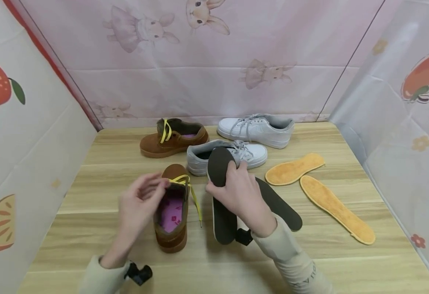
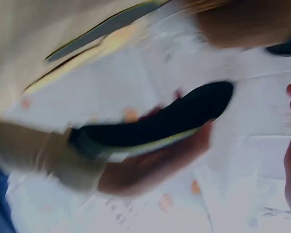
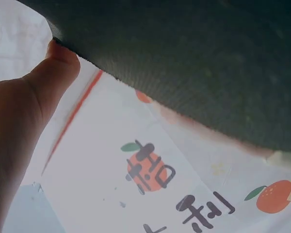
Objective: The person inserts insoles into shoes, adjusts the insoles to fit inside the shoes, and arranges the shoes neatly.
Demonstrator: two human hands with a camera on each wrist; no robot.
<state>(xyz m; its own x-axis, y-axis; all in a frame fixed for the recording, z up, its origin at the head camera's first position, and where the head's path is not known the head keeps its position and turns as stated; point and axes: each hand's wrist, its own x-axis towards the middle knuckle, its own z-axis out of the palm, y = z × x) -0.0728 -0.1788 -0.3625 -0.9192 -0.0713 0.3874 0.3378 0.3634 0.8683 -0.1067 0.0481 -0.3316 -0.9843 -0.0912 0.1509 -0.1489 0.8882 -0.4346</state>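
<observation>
A dark grey insole is gripped across its middle by my right hand, held upright above the table. In the right wrist view its underside fills the upper part, with the thumb at its edge. My left hand is beside the brown shoe, fingertips near its yellow lace. Thumb and fingers stand apart in the left wrist view, where the shoe is a brown blur. Inside the shoe lies a pink patterned insole.
A second dark insole lies behind the right wrist. To the right are two orange insoles. Another brown shoe and two white sneakers stand at the back of the wooden table, below a printed curtain.
</observation>
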